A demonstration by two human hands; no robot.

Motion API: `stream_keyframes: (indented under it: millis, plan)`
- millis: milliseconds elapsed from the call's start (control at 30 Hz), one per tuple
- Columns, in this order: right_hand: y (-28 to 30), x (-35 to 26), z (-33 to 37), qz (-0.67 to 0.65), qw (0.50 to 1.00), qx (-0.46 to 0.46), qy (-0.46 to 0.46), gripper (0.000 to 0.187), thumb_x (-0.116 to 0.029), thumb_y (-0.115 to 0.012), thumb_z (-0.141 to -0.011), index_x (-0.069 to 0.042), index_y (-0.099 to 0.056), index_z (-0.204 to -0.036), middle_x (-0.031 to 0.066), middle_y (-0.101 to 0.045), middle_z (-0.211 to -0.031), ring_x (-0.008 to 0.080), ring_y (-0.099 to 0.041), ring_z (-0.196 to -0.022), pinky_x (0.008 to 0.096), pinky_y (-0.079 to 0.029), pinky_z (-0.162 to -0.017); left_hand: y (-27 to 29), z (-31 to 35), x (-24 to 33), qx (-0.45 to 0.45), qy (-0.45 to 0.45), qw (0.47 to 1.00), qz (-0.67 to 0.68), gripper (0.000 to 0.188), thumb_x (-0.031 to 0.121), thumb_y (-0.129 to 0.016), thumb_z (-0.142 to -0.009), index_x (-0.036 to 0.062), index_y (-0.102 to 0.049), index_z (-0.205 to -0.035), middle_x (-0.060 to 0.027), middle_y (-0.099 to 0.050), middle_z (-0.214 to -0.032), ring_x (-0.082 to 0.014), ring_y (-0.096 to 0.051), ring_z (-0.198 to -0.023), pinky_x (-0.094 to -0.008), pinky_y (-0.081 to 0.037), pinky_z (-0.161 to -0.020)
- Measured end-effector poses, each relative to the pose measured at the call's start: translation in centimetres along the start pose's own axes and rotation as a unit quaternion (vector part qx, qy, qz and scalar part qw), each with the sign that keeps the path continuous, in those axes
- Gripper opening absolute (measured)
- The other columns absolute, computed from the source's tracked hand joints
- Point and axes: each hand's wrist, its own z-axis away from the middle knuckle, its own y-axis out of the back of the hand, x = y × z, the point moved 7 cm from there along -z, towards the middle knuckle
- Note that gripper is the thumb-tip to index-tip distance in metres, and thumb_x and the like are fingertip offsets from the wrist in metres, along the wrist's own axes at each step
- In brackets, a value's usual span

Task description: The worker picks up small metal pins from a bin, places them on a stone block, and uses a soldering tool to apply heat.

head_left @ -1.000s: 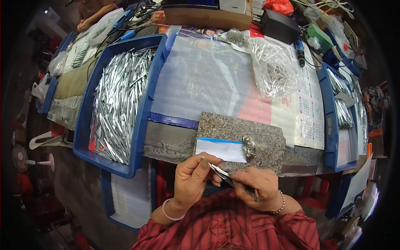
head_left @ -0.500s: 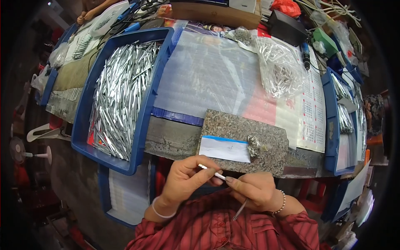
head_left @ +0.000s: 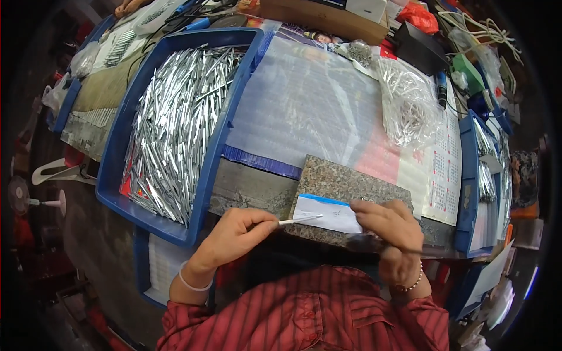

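Observation:
My left hand (head_left: 237, 237) pinches one end of a thin white and silver rod (head_left: 301, 220), which points right over the near edge of a speckled stone slab (head_left: 351, 178). Beneath its tip lies a white paper pad (head_left: 325, 212) with a blue top strip. My right hand (head_left: 389, 228) is over the slab's right part, at the pad's right end, its lower fingers curled and smeared by motion. A dark, blurred shape shows under it; what the fingers hold cannot be made out. The small heap of shiny bits beside the pad is hidden by this hand.
A blue tray (head_left: 202, 196) full of slim silver metal pieces stands at the left. Clear bags of white parts (head_left: 407, 108) lie beyond the slab, over a printed sheet (head_left: 442, 175). Another blue tray (head_left: 466, 193) is at the right. A black box (head_left: 418, 44) sits behind.
My hands have parted. The left moved left and down with the rod; the right let go of the rod's other end and moved up and right over the slab. The view shifted slightly.

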Motion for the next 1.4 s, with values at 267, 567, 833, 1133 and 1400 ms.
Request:
stream_keyframes:
  millis: [267,567,833,1133,1400]
  plan:
    - [-0.8,-2.3,-2.9,0.017,0.997,-0.064,-0.037,0.025,-0.02,-0.066,-0.087,-0.001,-0.064,-0.103,0.0113,-0.065,-0.079,0.0267,-0.064,-0.059,0.0355,-0.051,-0.052,0.5,-1.2,1.0,0.037,-0.057,0.996,-0.056,0.017,0.012,-0.061,-0.088,-0.0028,-0.068,-0.093,-0.0126,-0.064,-0.07,-0.0136,-0.059,-0.06,-0.0294,-0.045,-0.056]
    - [-4.0,-0.3,-1.9,-0.1,0.993,0.004,-0.065,0.046,-0.043,-0.039,-0.101,-0.001,-0.059,-0.108,0.0192,-0.067,-0.101,0.0327,-0.07,-0.083,0.0372,-0.056,-0.07,0.9,-0.9,0.5,0.028,-0.061,0.995,-0.077,0.015,0.01,-0.061,-0.088,-0.0024,-0.068,-0.092,-0.0154,-0.065,-0.074,-0.0234,-0.065,-0.065,-0.0331,-0.048,-0.059]
    - [1.1,0.9,3.2,-0.146,0.955,0.222,-0.131,0.066,-0.052,-0.027,-0.101,0.002,-0.064,-0.095,0.0246,-0.07,-0.091,0.0299,-0.07,-0.071,0.0377,-0.058,-0.055,-0.8,1.0,4.8,0.104,-0.198,0.968,-0.117,0.018,0.001,-0.064,-0.085,-0.0013,-0.063,-0.102,-0.0155,-0.065,-0.082,-0.0321,-0.064,-0.066,-0.0383,-0.049,-0.059]
    - [2.9,-1.3,4.3,-0.064,0.958,0.279,-0.022,0.047,-0.037,-0.044,-0.1,0.005,-0.064,-0.097,0.0298,-0.068,-0.088,0.0285,-0.068,-0.059,0.0336,-0.053,-0.051,-4.0,-2.0,4.9,0.16,-0.38,0.835,-0.365,0.018,0.007,-0.065,-0.076,0.007,-0.065,-0.094,-0.0039,-0.056,-0.085,-0.0208,-0.055,-0.081,-0.0362,-0.036,-0.076]
    - [-5.0,2.3,-0.4,-0.026,0.995,-0.025,-0.088,0.021,-0.021,-0.068,-0.086,-0.004,-0.06,-0.094,0.0116,-0.068,-0.091,0.0263,-0.067,-0.069,0.0339,-0.052,-0.052,-2.9,-2.0,5.0,0.145,-0.362,0.85,-0.353,0.022,0.004,-0.071,-0.072,0.0068,-0.064,-0.093,-0.0058,-0.057,-0.086,-0.0246,-0.056,-0.081,-0.0378,-0.038,-0.075]
